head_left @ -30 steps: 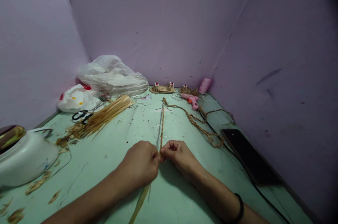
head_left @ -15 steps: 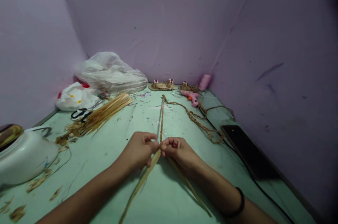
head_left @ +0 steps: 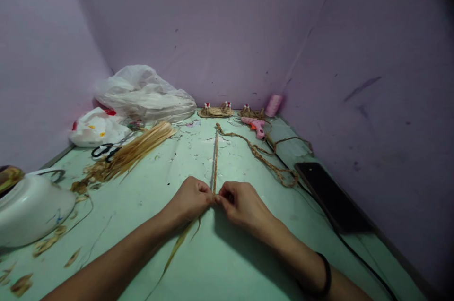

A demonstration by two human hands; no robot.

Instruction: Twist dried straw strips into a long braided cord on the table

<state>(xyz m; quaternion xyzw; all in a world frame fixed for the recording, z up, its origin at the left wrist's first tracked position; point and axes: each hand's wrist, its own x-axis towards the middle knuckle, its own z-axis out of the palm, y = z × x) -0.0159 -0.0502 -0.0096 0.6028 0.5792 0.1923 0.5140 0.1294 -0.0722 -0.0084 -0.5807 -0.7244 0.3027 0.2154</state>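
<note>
A thin braided fibre cord (head_left: 215, 161) runs straight toward me down the middle of the table. My left hand (head_left: 192, 198) is closed on its near end, with the fingers curled. From the other side, my right hand (head_left: 240, 201) pinches the same spot between thumb and forefinger, and the fingertips of both hands almost meet. A loose flat fibre strand (head_left: 178, 246) trails from under my left hand toward the near edge. Whatever lies inside the fingers is mostly hidden. More twisted cord (head_left: 264, 155) winds off to the right from the far end.
Dry fibre strands (head_left: 136, 150) and black-handled scissors (head_left: 102, 150) lie left, near plastic bags (head_left: 142, 95) and a white rounded object (head_left: 35, 211). Woven pieces (head_left: 215, 112), a pink glue gun (head_left: 254, 126) and a pink spool (head_left: 274, 105) sit at the back. A phone (head_left: 331, 197) and black cable (head_left: 349, 246) lie right.
My left hand has closed more at the cord's end. The strand on the right side no longer shows beneath my right hand. The view has shifted slightly.
</note>
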